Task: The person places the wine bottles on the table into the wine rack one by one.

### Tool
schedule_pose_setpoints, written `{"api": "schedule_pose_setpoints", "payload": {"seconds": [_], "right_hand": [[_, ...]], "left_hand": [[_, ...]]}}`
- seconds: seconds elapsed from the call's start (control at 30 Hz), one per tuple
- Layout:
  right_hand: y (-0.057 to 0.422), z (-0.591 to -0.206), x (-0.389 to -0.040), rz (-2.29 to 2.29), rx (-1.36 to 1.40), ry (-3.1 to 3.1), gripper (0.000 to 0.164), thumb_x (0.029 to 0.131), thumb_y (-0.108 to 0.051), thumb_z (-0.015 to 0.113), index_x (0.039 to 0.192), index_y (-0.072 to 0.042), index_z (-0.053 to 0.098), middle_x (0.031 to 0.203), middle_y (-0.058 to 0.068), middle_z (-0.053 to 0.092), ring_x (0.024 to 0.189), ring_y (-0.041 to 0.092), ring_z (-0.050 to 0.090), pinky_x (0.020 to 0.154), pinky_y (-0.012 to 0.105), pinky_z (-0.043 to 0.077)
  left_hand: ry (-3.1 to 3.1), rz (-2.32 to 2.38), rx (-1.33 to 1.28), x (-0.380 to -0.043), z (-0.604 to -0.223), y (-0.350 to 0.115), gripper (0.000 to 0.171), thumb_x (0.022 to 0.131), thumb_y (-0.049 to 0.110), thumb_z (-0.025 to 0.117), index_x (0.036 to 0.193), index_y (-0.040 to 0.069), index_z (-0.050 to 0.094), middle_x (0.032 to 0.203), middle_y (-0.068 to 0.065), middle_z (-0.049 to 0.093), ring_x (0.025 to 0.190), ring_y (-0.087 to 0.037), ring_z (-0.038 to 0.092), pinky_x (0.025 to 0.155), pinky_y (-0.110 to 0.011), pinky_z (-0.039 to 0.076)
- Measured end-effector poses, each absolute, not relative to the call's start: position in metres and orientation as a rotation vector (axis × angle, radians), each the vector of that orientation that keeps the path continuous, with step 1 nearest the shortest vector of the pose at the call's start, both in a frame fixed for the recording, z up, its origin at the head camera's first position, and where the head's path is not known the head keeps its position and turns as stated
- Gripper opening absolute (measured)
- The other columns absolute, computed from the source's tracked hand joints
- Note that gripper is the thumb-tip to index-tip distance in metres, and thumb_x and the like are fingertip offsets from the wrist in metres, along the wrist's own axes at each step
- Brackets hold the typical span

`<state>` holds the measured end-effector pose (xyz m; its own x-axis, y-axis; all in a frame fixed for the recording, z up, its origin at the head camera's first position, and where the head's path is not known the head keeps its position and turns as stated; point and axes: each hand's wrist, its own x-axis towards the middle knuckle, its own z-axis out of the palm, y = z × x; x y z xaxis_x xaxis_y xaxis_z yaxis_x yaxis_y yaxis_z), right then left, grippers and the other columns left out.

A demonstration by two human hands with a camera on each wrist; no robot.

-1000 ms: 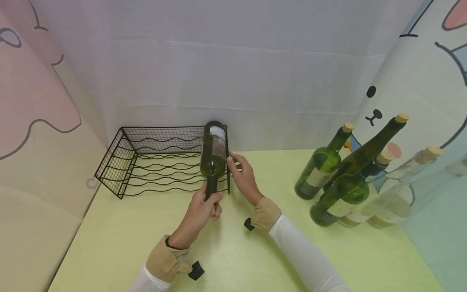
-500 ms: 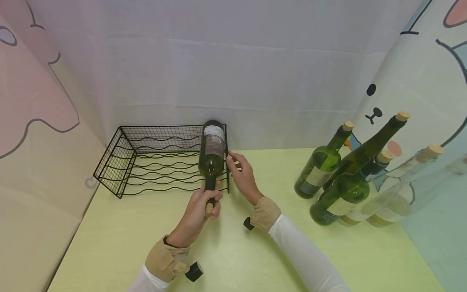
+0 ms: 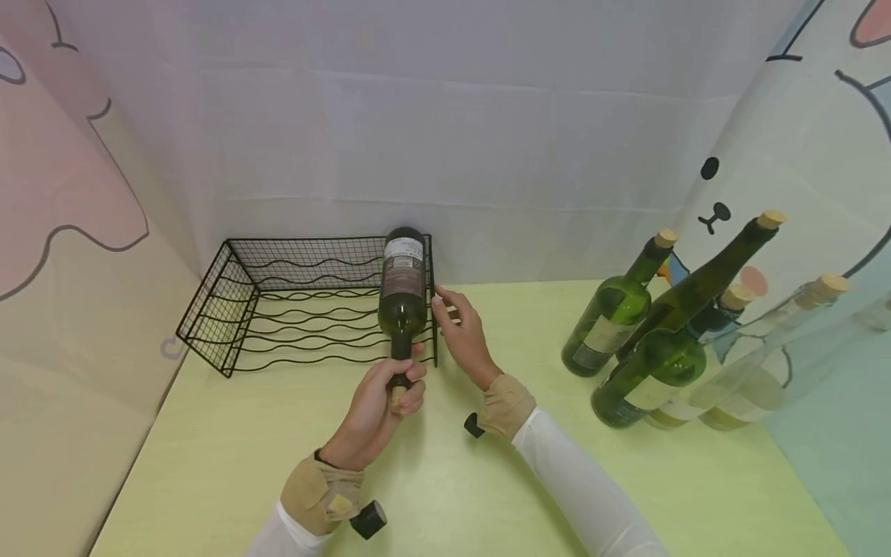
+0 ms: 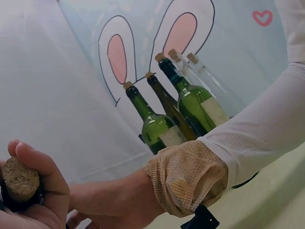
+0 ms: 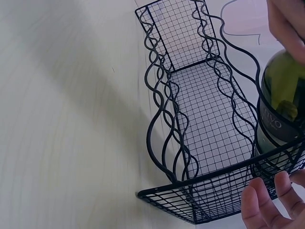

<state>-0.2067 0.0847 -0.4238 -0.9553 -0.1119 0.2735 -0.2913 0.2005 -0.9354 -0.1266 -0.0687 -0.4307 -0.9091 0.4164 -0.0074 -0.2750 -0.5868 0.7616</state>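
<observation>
A dark green wine bottle (image 3: 402, 298) lies in the right end of a black wire wine rack (image 3: 313, 267), its base toward the back wall. My left hand (image 3: 379, 406) grips its neck, with the cork (image 3: 398, 396) poking out of the fist; the left wrist view shows that cork (image 4: 21, 179) end-on. Fingertips of my right hand (image 3: 465, 336) touch the outside of the rack's right end panel. In the right wrist view, the right hand (image 5: 271, 205) has bent fingers at the mesh, and the bottle (image 5: 281, 95) sits just inside it.
Several corked bottles stand at the right of the table, among them a green bottle (image 3: 609, 325) and a clear bottle (image 3: 752, 394). White cloth (image 3: 487, 155) hangs behind the rack. The wooden table (image 3: 230, 464) stretches in front of it.
The bottle has turned about its long axis, so its label now faces up. My left hand has shifted its grip on the neck, exposing the cork. The right hand stays put.
</observation>
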Motion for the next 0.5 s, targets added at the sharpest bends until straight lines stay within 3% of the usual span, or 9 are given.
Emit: {"api": "schedule_pose_setpoints", "payload": {"seconds": [0.23, 0.5], "right_hand": [[0.0847, -0.4225, -0.2060, 1.843, 0.386, -2.335, 0.042, 0.108, -0.018, 0.046, 0.144, 0.003, 0.049, 0.122, 0.017, 0.054, 0.103, 0.043, 0.056, 0.081, 0.043, 0.050], [0.0849, -0.4239, -0.2069, 1.875, 0.379, -2.319, 0.042, 0.108, -0.019, 0.046, 0.143, 0.002, 0.049, 0.123, 0.018, 0.054, 0.104, 0.044, 0.055, 0.083, 0.050, 0.049]], "left_hand": [[1.034, 2.498, 0.276, -0.1279, -0.4322, -0.0697, 0.032, 0.109, 0.013, 0.028, 0.138, 0.000, 0.029, 0.086, 0.003, 0.036, 0.055, -0.005, 0.031, 0.052, -0.019, 0.027], [1.052, 2.459, 0.237, -0.1286, -0.4318, -0.0721, 0.033, 0.110, 0.019, 0.028, 0.139, 0.003, 0.030, 0.090, 0.001, 0.038, 0.058, -0.007, 0.032, 0.054, -0.021, 0.028]]}}
